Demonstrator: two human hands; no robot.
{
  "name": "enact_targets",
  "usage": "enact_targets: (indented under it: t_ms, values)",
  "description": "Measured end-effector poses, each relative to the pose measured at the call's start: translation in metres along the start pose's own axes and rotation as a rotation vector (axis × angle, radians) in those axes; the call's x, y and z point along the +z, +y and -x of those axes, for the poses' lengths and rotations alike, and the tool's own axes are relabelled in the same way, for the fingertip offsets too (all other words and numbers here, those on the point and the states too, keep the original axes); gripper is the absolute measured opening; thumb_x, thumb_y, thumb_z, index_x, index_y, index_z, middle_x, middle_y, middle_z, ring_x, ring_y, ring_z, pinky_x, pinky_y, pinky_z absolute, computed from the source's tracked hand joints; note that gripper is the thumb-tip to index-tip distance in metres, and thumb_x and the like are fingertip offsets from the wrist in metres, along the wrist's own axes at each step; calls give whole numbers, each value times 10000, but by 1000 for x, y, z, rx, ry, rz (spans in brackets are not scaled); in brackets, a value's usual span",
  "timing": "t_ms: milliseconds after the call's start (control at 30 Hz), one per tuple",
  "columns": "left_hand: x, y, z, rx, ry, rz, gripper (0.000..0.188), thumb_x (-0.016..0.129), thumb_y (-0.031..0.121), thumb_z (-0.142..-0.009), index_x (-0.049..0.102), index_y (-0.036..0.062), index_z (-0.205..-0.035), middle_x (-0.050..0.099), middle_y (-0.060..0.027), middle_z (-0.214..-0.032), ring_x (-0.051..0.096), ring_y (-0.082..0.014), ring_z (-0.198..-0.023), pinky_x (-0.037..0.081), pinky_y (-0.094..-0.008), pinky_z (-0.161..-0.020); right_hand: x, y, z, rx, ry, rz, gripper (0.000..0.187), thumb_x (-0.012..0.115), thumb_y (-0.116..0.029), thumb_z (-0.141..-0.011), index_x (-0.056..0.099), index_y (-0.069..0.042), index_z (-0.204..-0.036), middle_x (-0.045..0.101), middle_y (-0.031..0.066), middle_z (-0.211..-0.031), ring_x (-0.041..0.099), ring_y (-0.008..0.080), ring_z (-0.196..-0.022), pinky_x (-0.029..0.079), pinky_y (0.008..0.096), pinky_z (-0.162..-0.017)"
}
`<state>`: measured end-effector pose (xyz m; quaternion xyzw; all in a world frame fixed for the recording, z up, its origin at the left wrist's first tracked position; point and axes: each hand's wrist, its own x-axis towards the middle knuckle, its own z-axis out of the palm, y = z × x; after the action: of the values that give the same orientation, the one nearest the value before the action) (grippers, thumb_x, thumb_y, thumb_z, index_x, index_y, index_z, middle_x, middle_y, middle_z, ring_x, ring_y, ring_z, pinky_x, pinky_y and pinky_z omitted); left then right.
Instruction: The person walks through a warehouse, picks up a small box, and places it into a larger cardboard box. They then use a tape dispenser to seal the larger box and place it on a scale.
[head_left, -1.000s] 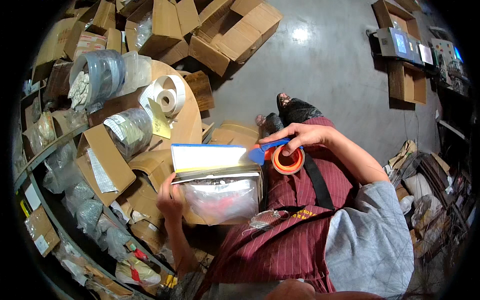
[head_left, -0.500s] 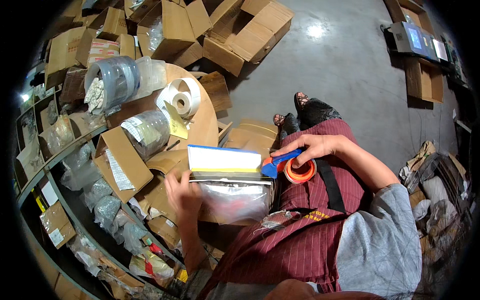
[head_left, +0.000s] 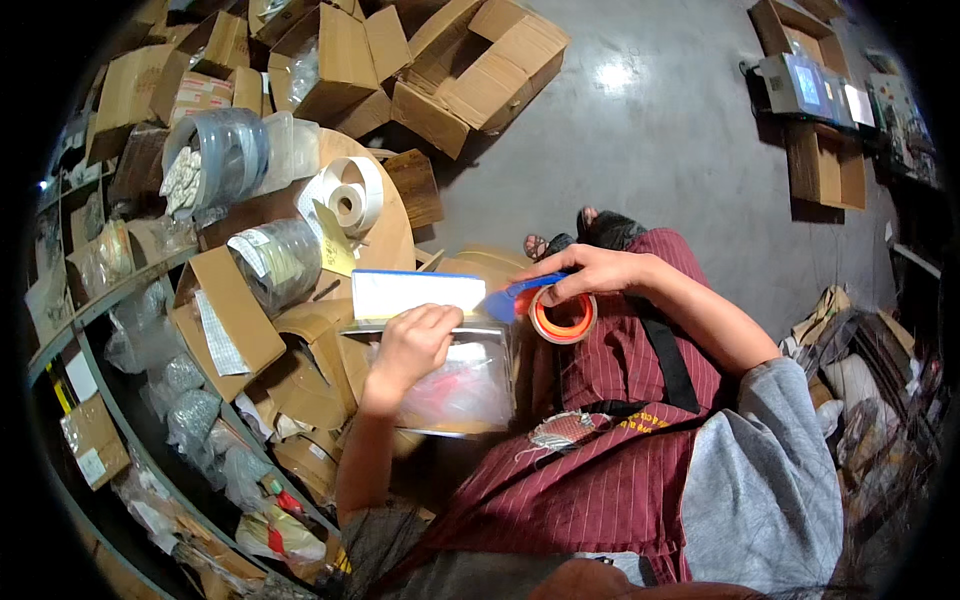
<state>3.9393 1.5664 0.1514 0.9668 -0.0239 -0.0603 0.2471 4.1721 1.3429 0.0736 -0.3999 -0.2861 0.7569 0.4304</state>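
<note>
One open box just left of the lap, clear plastic bag inside, blurred pink contents. White panel with blue upper edge, raised along the far side of the box. Left hand laid over that far side, at the foot of the panel, fingers bent and close together; cannot tell whether pinching the edge or only pressing on it. Right hand closed round a blue tape dispenser, thumb and fingers grasping, one finger stretched along the top. Orange tape roll below that hand, in front of the maroon striped apron. Blue tip of the dispenser near the right end of the panel; cannot tell whether touching.

Beyond: round wooden table with white roll, yellow note, clear plastic tub. Leftward: curved metal rack, bagged goods alongside. Far side: open cartons on grey floor.
</note>
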Motion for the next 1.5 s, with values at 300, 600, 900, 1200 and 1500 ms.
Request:
enact_targets:
  t_ms: [300, 600, 900, 1200, 1500]
  values:
    - [1, 4, 17, -178, 37, -52, 260, 600, -27, -724, 672, 32, -967, 705, -126, -932, 696, -278, -872, 570, -388, -781, -27, 0, -32, 42, -124, 108, 506, 629, -189, -913, 565, -74, -1402, 677, 50, -1201, 582, 129, -1114, 431, 280, -1011]
    - [0, 30, 16, -313, 11, -132, 310, 646, -51, -686, 700, 45, -976, 721, -108, -966, 692, -289, -920, 551, -388, -840, -2, 46, 3, -177, -73, -278, 577, 564, -110, -913, 452, -41, -1475, 594, 75, -1363, 594, 132, -1121, 439, 298, -1057]
    - [16, 117, -28, -503, 20, -239, 585, 734, 232, -684, 595, 73, -1228, 590, -134, -1153, 525, -348, -1151, 334, -526, -1061, 18, 53, 19, -87, 148, -412, 494, 557, -124, -867, 604, -27, -1349, 695, 16, -1010, 588, 48, -831, 492, 197, -734]
    - [52, 108, -10, -481, 239, -394, 285, 728, 222, -772, 623, 82, -997, 566, -96, -1016, 490, -317, -1003, 346, -440, -924, 11, 42, 20, -213, 280, -174, 429, 666, -214, -846, 693, -42, -1239, 721, 8, -1023, 593, 51, -834, 482, 197, -741]
    - [62, 87, -4, -326, 327, -436, 262, 731, 277, -756, 662, 113, -948, 605, -62, -952, 530, -293, -940, 353, -433, -902, 85, 104, 32, -323, 513, -293, 452, 618, -212, -901, 636, -121, -1343, 699, -8, -1034, 558, 40, -798, 474, 197, -731]
